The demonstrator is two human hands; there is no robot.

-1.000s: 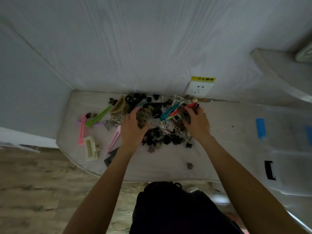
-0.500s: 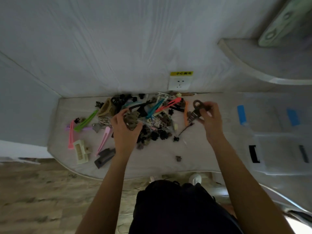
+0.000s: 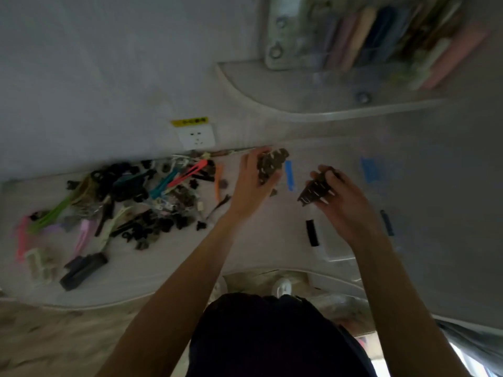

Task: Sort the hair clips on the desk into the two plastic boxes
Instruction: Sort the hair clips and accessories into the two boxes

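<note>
Brown, toothed claw clip (image 3: 315, 190) sits in the right hand (image 3: 341, 198), its teeth pointing toward 7 o'clock out of the curled fingers that grip it from the 3 o'clock side. A second mottled brown clip (image 3: 270, 165) lies in the left hand (image 3: 251, 183), pinched between thumb and fingers at the hand's 1 o'clock edge. Both hands hover at about the same height, the left at 9 o'clock of the right, above the pale clear plastic boxes (image 3: 337, 257), whose walls are hard to make out in the blur; blue tape strips (image 3: 289, 175) and a black latch (image 3: 312, 232) mark them. At 9 o'clock of the left hand, well apart from it, the pile of hair clips (image 3: 152, 197) spreads over the tabletop (image 3: 168, 270): black claws, teal and red snap clips, a green one, pink ones and a long black barrette (image 3: 83, 270) toward 7 o'clock. A wall socket (image 3: 196, 136) with a yellow label sits at 12 o'clock of the pile.
</note>
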